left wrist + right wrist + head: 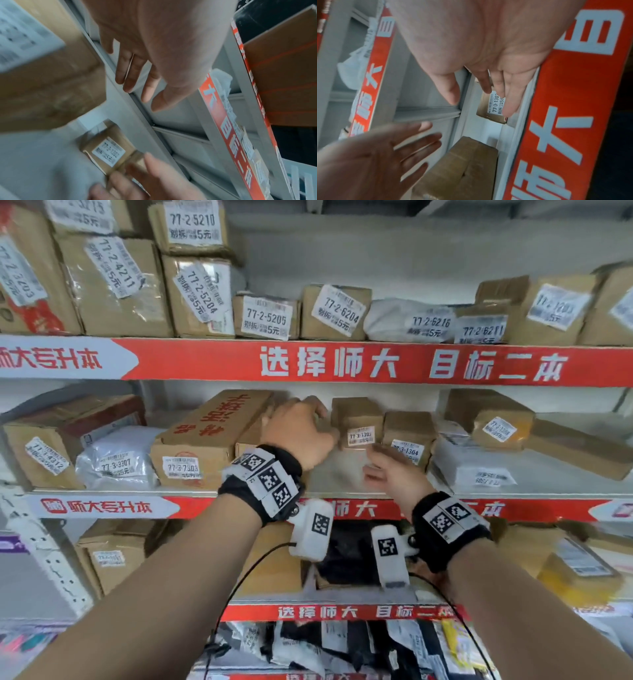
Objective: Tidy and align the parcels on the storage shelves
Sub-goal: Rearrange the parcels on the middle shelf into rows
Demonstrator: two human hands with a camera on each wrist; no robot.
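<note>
On the middle shelf (339, 475), small cardboard parcel 77-3-1302 (358, 419) stands beside parcel 77-3-1304 (407, 436). My left hand (317, 422) reaches in just left of parcel 77-3-1302, between it and a long box with red characters (212, 429). In the left wrist view the left hand (142, 94) has straight fingers and holds nothing. My right hand (383, 467) hovers with spread fingers in front of the two small parcels. In the right wrist view the right hand (488, 86) is flat, its fingertips over parcel 77-3-1302 (491, 112); whether they touch is unclear.
A white bag 77-3-3307 (116, 457) and box 77-3-4312 (41, 446) fill the shelf's left. Flat parcels (479, 470) lie at the right. The upper shelf (342, 361) holds a row of labelled boxes. Lower shelves hold more parcels and bags.
</note>
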